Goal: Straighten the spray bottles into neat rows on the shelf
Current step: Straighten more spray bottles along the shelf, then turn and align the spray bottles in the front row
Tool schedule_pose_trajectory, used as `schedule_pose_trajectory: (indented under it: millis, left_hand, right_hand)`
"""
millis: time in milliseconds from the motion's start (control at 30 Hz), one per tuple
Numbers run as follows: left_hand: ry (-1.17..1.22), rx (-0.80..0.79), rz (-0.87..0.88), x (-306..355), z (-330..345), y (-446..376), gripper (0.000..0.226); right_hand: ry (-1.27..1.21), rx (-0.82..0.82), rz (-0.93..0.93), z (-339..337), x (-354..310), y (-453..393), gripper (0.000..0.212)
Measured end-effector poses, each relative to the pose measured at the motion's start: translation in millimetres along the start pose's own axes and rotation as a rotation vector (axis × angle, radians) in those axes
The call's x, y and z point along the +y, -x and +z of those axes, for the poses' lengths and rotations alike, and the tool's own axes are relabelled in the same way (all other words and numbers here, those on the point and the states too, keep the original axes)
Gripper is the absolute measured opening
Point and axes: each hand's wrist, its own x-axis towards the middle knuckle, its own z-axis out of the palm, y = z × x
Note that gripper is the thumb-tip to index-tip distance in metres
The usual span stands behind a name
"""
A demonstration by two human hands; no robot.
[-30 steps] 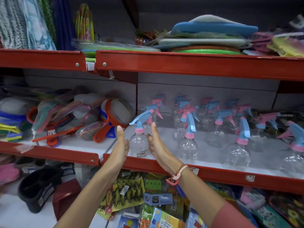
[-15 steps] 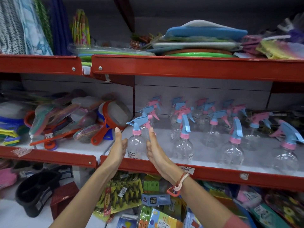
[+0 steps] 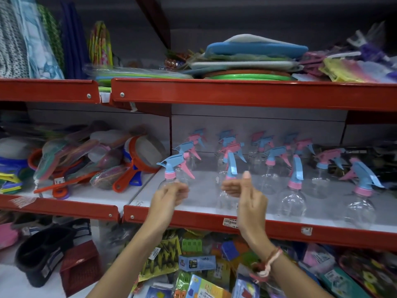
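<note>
Several clear spray bottles with blue and pink trigger heads stand in loose rows on the white shelf (image 3: 199, 203). My left hand (image 3: 167, 197) is blurred, its fingers curled over the body of the front-left spray bottle (image 3: 170, 168); whether it grips the bottle is unclear. My right hand (image 3: 249, 196) is in front of the second front bottle (image 3: 231, 166), fingers loosely curled across its shoulder, one digit pointing up, holding nothing that I can see. Two more front bottles (image 3: 295, 179) (image 3: 363, 188) stand further right, their heads turned different ways.
A red shelf lip (image 3: 279, 230) runs below my hands. Strainers and plastic utensils (image 3: 137, 160) are piled on the left bay. Trays and mats (image 3: 253, 61) fill the upper shelf. Packaged goods (image 3: 193, 261) and a dark basket (image 3: 40, 254) lie below.
Both flat palms flanked the front-left bottle before. They have since parted: my right hand moved right to the second bottle and both hands' fingers curled.
</note>
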Motion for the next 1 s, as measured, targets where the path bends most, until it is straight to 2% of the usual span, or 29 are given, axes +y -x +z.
schedule_pose_trajectory:
  millis: [100,200,333,433,567,667,833,933,1000]
  left_hand:
    - [-0.038,-0.152,-0.068,1.6,23.9,2.7,0.044]
    - [-0.086,-0.231,-0.17,-0.6,44.1,2.7,0.054]
    - [-0.135,-0.259,-0.252,2.6,60.5,9.4,0.078]
    - [-0.142,-0.316,-0.28,9.7,71.2,15.2,0.107]
    - [-0.09,-0.346,-0.262,15.2,82.0,15.6,0.102]
    - [-0.107,-0.327,-0.264,12.6,83.3,7.5,0.109]
    - [-0.13,-0.347,-0.247,10.6,83.0,-1.6,0.112]
    - [-0.132,-0.347,-0.232,6.3,84.8,-8.7,0.122]
    - [-0.124,-0.342,-0.216,5.1,87.3,-13.3,0.115]
  right_hand:
    - [0.038,0.107,0.021,-19.8,15.4,-15.8,0.051]
    - [0.081,0.076,0.12,-28.2,38.9,-33.0,0.05]
    - [0.036,-0.247,0.456,-25.7,52.5,-55.6,0.093]
    - [-0.122,-0.411,0.616,-22.6,51.1,-64.0,0.095]
    - [-0.115,-0.539,0.664,-24.8,49.7,-61.7,0.108]
    - [-0.097,-0.547,0.653,-31.0,44.0,-56.5,0.097]
    - [-0.048,-0.57,0.645,-45.4,32.4,-45.5,0.093]
    - [-0.041,-0.575,0.65,-49.8,28.4,-40.9,0.099]
    - [-0.039,-0.585,0.655,-52.3,26.1,-38.4,0.105]
